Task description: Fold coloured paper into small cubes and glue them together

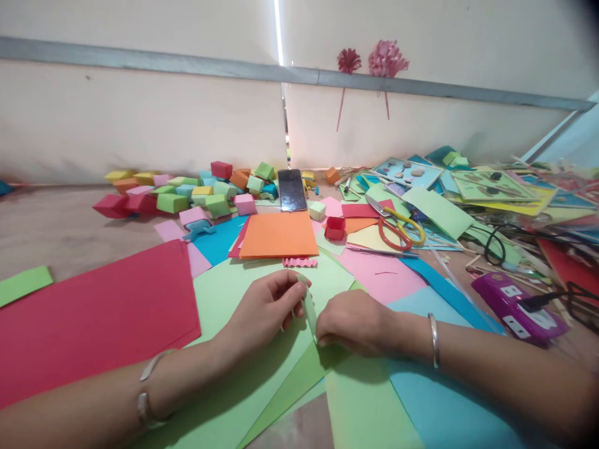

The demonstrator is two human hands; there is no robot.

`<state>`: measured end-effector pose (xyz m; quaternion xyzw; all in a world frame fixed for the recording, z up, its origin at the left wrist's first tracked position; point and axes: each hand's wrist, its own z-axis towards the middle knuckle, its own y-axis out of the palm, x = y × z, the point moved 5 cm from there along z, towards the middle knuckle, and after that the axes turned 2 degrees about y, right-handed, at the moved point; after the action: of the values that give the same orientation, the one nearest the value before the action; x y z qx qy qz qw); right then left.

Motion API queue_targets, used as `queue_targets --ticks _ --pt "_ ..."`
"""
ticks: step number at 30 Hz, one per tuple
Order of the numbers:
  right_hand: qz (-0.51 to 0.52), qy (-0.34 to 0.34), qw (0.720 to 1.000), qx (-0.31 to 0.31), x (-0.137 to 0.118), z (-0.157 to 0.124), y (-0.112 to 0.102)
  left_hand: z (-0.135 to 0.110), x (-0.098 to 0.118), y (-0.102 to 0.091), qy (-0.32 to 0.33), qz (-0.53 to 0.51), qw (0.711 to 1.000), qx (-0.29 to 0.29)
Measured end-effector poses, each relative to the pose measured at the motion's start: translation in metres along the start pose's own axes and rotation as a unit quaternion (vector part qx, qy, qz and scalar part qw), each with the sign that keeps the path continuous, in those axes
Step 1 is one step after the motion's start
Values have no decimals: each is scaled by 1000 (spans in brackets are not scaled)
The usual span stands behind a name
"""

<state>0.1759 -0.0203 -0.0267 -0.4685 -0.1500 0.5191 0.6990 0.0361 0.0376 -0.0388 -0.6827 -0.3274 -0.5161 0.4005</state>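
Note:
A narrow light green paper strip (309, 310) is held between my two hands, above the spread of green sheets. My left hand (276, 299) pinches its upper end between thumb and fingers. At the lower end, my right hand (350, 319) is closed, its fingertips pressed to the paper and partly hidden behind the knuckles. Just beyond my hands lies a short pink zigzag-folded strip (300, 263). Behind that, a stack of orange paper (279, 235) rests on other coloured sheets. A small red open paper box (335, 228) stands to its right.
Several folded paper cubes (218, 204) crowd the back left beside a phone (292, 190). Scissors (397, 227) lie at the right, near a purple power strip (517, 305) with a black cable. A large red sheet (107, 305) covers the left. Paper flowers (388, 59) hang on the wall.

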Motion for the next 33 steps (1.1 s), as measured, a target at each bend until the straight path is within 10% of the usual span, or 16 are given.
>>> queue_targets --ticks 6,12,23,28,33 --pt "44 90 981 165 4 0 -12 -7 8 1 118 102 988 9" --pt "-9 28 979 201 -4 2 -17 -7 0 13 61 -52 995 -63" --pt "-175 -142 966 129 -43 6 -24 -8 1 12 -43 -63 995 -63" --pt "-165 27 959 229 -22 2 -31 -10 -3 17 -2 -40 995 -93" --pt "-123 32 966 225 -11 0 -23 -14 -2 18 78 51 989 -114"
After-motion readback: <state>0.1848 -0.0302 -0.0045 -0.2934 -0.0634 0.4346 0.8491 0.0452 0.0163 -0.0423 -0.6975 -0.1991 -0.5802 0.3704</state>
